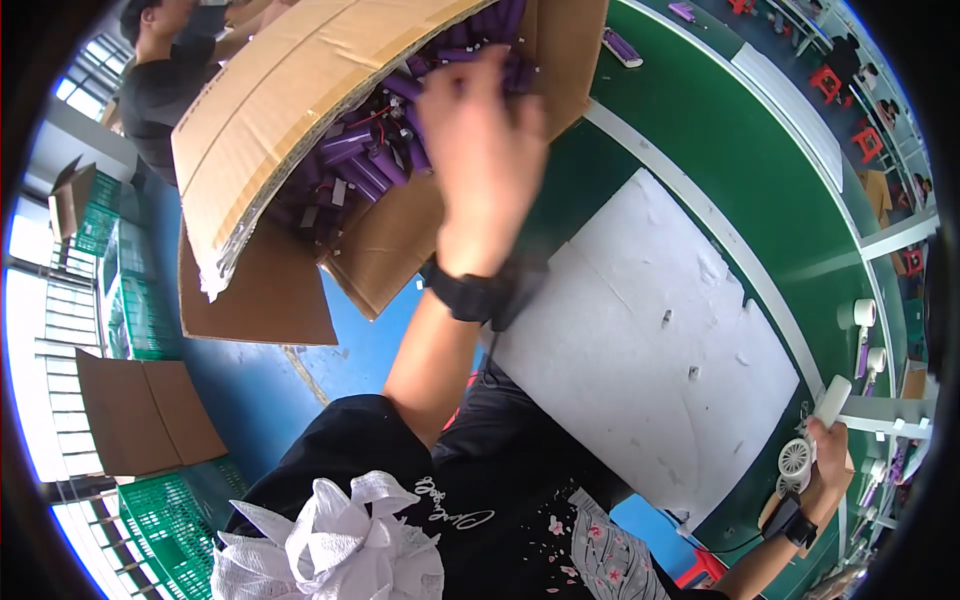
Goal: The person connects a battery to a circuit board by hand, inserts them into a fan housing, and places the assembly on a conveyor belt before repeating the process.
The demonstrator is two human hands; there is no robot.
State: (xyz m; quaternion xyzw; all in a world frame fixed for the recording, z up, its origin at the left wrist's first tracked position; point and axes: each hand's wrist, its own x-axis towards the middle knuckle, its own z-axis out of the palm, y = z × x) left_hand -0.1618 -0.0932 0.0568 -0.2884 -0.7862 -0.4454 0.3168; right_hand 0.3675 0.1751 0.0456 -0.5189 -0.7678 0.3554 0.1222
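A large cardboard box (300, 95) at the upper left lies tipped toward me, filled with purple cylindrical battery cells (365, 165), some with thin wires. My left hand (485, 140) reaches over the box's opening, blurred by motion; its fingers look apart, and I see nothing between them. A black band circles that wrist. Far to the right, my right hand (828, 455) is closed around a white handheld fan (795, 458), whose round grille shows beside the fingers. A white cylindrical part (832, 400) sticks out above that hand. My right fingertips are partly hidden.
A white foam sheet (650, 340) lies on the green table (690, 120) before me. White fan parts (865, 313) stand along the right edge. A purple battery pack (622, 48) lies at the back. Green crates (165, 530) stand left; a person (165, 90) is beyond the box.
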